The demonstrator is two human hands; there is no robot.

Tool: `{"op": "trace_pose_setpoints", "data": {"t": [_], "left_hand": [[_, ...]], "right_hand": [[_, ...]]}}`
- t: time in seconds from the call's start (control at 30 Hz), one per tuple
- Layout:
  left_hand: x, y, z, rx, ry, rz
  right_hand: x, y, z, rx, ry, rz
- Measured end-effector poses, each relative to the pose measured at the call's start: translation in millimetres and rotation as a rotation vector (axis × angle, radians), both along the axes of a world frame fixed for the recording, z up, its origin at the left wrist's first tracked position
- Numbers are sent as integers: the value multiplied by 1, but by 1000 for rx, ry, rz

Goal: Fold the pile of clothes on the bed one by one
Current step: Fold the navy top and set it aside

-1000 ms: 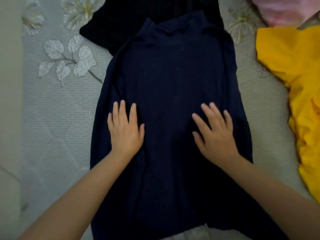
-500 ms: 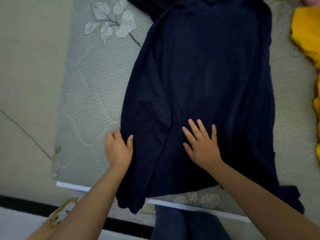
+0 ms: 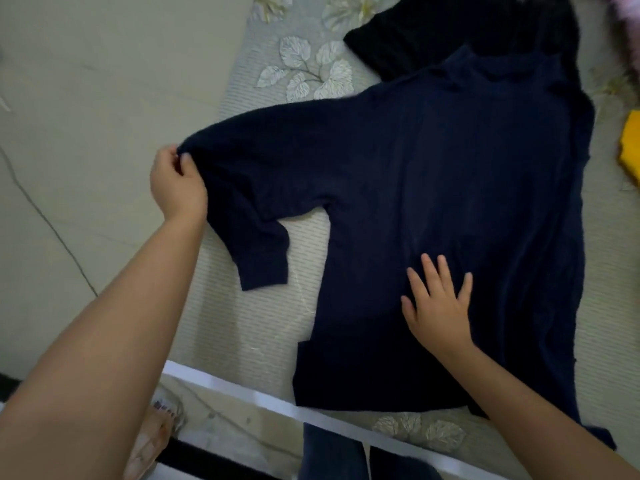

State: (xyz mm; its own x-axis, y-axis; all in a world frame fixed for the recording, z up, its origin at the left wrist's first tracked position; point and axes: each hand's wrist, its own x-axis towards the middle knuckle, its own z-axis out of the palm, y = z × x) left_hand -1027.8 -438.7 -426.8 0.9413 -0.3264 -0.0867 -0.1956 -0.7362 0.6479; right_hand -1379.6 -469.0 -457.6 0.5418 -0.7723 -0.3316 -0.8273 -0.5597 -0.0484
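You have no words, labels, brand marks or numbers to read anywhere here. The dark blue sweater (image 3: 433, 209) shows plain fabric with no tag or print that can be made out. The bed cover (image 3: 263, 306) beneath the sweater carries only a leaf pattern and fine stripes, no lettering. Below the sweater's hem, near the bed's edge, a small dark-and-light mark shows on the sandal (image 3: 166, 410), too blurred and small for you to tell whether it is writing.
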Motion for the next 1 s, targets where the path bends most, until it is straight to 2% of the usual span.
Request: {"op": "trace_pose_setpoints", "data": {"t": [0.1, 0.17, 0.23, 0.3, 0.37, 0.47, 0.53, 0.6, 0.67, 0.77, 0.87, 0.93, 1.0], "left_hand": [[-14, 6, -24, 239, 129, -155], [-33, 15, -36, 261, 179, -212], [-46, 26, -45, 241, 138, -190], [-53, 35, -51, 245, 120, -138], [-59, 41, -53, 221, 194, -107], [-61, 41, -46, 67, 312, -78], [-56, 35, -38, 23, 261, -85], [-51, 23, -24, -6, 127, -143], [-53, 6, -6, -61, 37, -258], [-67, -29, 22, -117, -76, -504], [-108, -76, 46, -162, -141, -782], [-150, -107, 52, -199, -52, -1000], [-195, -128, 54, -214, 274, -1129]], "right_hand": [[22, -15, 2, -2, -42, -17], [35, -27, 0, -37, -56, 16], [46, -40, -5, -36, -56, 56], [51, -48, -12, 67, 7, 80], [46, -52, -23, 198, 91, 91], [43, -51, -33, 259, 73, 64], [43, -52, -31, 297, 77, 62], [41, -57, -28, 336, 53, 73], [37, -65, -20, 405, -17, 73], [26, -75, -3, 516, -263, -62], [-5, -75, 21, 463, -427, -248], [-35, -68, 31, 413, -484, -369], [-68, -61, 36, 381, -504, -519]]}}
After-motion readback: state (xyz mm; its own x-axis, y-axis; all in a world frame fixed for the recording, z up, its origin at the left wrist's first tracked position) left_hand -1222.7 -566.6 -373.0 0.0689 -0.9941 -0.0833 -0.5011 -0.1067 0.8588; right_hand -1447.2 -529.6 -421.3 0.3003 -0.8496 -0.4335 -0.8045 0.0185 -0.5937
